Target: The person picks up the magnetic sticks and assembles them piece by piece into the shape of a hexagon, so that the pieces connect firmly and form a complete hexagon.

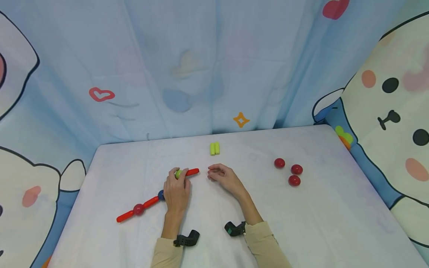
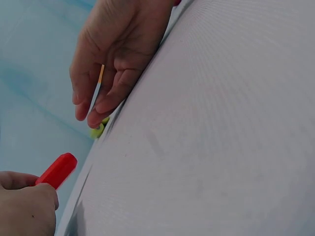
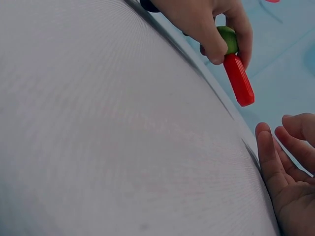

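My left hand grips a green ball between thumb and fingers. A short red stick juts from the ball toward the right; its free end shows in both wrist views. Left of this hand, a row of joined pieces lies on the table: a red stick, a red ball, another red stick and a blue ball. The hand hides what lies between the blue ball and the green one. Just right of the red tip, my right hand hovers with loosely bent fingers, holding nothing.
Two yellow-green sticks lie side by side near the back of the white-covered table. Three loose red balls sit to the right. A patterned blue curtain hangs behind the back edge.
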Motion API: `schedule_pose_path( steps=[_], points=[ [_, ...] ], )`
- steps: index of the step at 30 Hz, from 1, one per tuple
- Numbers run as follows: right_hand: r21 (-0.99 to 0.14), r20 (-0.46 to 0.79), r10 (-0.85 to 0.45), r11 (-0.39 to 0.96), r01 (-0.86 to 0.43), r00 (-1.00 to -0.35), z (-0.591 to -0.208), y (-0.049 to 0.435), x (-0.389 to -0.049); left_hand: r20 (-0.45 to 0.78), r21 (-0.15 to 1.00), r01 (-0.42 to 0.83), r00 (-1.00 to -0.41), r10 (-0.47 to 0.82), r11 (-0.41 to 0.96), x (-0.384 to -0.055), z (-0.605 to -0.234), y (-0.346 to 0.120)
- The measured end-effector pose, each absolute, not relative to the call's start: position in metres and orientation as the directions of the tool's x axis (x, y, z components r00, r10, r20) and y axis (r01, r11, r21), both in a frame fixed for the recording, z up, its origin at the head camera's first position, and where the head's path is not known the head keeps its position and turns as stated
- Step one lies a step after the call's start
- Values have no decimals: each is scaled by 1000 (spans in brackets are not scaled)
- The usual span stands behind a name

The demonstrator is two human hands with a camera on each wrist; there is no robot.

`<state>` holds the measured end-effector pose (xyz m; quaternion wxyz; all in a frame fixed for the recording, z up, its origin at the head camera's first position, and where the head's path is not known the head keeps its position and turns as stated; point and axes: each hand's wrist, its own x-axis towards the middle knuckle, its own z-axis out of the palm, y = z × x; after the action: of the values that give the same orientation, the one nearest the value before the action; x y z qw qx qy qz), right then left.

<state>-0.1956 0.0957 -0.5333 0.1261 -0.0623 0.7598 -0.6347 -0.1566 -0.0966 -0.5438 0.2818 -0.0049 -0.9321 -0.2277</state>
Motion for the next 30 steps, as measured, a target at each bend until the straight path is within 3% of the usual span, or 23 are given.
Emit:
schedule_pose_path(
  steps=[21, 30],
  points=[
    [-977, -113, -256, 203, 61, -960, -534, 98, -197, 528, 438, 167, -843, -103, 884, -157, -544, -99],
    [-940, -49, -61, 342, 25, -997, -529, 128, -204, 503, 419, 165, -861, -77, 893, -157, -544, -100]
  ],
)
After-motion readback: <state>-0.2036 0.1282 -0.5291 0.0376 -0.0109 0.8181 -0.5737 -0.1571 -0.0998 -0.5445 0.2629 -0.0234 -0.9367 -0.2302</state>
